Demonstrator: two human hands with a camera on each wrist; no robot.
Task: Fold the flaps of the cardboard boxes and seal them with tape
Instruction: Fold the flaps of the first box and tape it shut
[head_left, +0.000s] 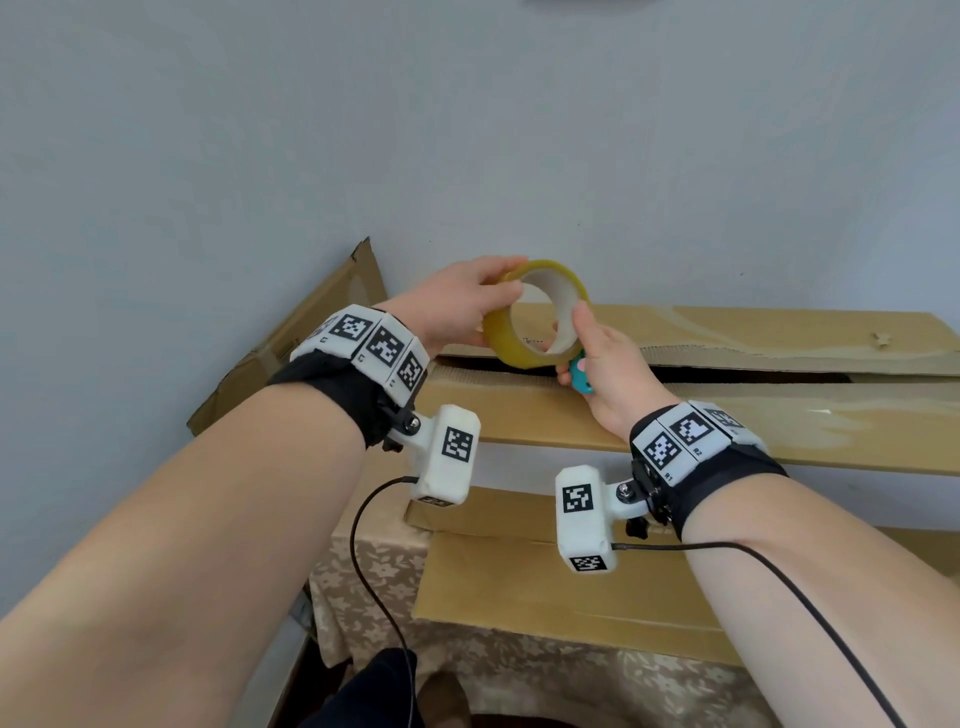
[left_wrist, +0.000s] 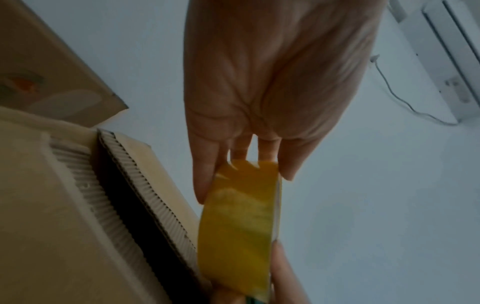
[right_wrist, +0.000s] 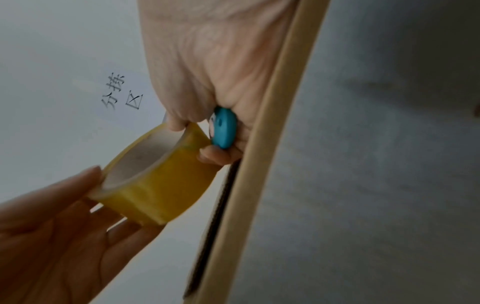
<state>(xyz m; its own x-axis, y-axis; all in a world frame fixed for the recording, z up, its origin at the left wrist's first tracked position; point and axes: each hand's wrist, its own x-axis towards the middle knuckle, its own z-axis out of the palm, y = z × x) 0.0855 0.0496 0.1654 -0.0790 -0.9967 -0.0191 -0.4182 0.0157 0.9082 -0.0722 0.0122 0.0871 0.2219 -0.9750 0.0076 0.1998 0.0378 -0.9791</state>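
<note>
Both hands hold a yellow tape roll (head_left: 506, 343) in the air, just above the large cardboard box (head_left: 779, 415). My left hand (head_left: 511, 275) grips the roll's far left side, fingers over its top and thumb on its rim (left_wrist: 241, 222). My right hand (head_left: 574, 338) pinches the roll's near right rim with the thumb (right_wrist: 176, 123). Its lower fingers curl round a small blue cutter (head_left: 579, 371) (right_wrist: 224, 129). The box's two long flaps lie folded down with a dark gap (head_left: 727, 373) between them. I see no tape across that gap.
A second cardboard box (head_left: 291, 343) leans against the wall at the left. The big box stands on a table with a floral cloth (head_left: 519, 675), and another cardboard flap (head_left: 545, 587) hangs below its front. A pale wall stands right behind.
</note>
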